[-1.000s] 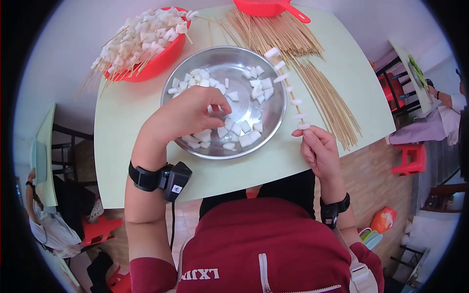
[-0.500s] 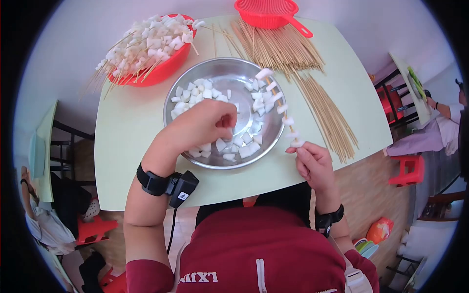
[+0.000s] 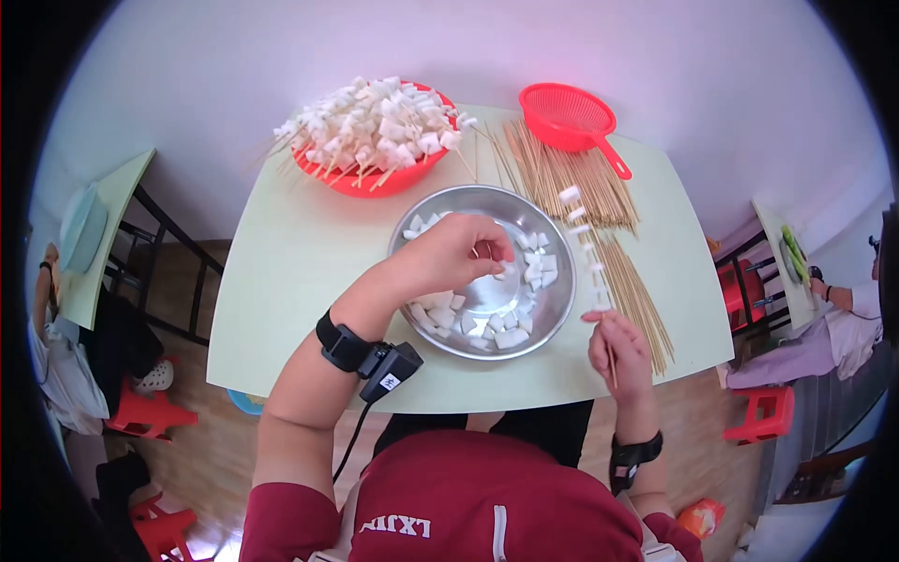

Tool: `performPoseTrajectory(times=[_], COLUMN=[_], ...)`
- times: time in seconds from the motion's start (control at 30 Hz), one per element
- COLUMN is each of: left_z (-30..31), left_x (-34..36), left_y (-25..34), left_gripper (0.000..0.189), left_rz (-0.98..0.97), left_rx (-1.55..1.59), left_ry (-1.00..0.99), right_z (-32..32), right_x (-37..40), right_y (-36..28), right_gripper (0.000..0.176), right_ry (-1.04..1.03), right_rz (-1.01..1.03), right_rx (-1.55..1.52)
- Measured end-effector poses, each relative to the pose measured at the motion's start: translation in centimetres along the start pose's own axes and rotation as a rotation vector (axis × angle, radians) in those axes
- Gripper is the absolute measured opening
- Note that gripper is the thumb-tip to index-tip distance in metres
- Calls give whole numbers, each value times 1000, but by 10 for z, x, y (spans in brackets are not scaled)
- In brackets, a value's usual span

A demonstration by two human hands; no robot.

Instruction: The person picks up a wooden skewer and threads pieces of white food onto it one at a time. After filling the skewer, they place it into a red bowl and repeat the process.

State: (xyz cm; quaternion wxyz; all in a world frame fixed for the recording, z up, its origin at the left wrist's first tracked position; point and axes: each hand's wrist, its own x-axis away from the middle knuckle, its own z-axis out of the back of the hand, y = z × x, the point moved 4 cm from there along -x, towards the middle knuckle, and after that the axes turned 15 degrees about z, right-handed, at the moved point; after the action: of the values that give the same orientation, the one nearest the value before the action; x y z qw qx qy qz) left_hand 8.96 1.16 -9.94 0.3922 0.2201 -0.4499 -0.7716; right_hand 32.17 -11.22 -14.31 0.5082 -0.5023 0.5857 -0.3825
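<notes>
My left hand point(image 3: 473, 253) is over the wide metal basin point(image 3: 568, 304), thumb and fingers pinched together. A small white chunk point(image 3: 499, 273) shows at its fingertips. Several more cut white chunks point(image 3: 510, 337) lie in the basin, some hidden beneath my hand and forearm. To the right of the basin, my right hand point(image 3: 620, 353) is closed around a thin wooden skewer point(image 3: 613, 367), whose lower end sticks out under the fingers. White chunks point(image 3: 587, 247) are threaded along it above my hand, spaced apart, and the skewer points away from me.
A red bowl point(image 3: 379, 184) heaped with loaded skewers stands at the back left. Bare skewers point(image 3: 637, 304) lie right of the basin, and a red strainer point(image 3: 567, 117) rests on the pile behind. People sit at side tables, with a red stool point(image 3: 760, 415) at right.
The camera view has shifted, so the table sits lower in it. The threaded skewer now stands straighter, and its lower end shows below my right hand. My left hand remains over the basin.
</notes>
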Motion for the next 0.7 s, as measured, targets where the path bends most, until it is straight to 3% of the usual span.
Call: performPoseTrajectory(times=[0.27,0.37,0.57,0.7], left_z=[23,14,-3,-3], left_x=[35,42,41,44], left_y=[-15,-34,-35,-31], left_gripper=[12,12,12,13], left_rz=[22,46,-150,-175], left_rx=[66,243,158,140], left_ry=[29,-3,139,151], right_z=[-66,-88,-123,-129], right_x=[-98,-143,-229,-267], right_y=[-67,-68,-50,-22], right_gripper=[31,29,21,22], right_ry=[-256,-335,-319,-268], right_rz=[17,58,23,52], right_rx=[182,231,324,374])
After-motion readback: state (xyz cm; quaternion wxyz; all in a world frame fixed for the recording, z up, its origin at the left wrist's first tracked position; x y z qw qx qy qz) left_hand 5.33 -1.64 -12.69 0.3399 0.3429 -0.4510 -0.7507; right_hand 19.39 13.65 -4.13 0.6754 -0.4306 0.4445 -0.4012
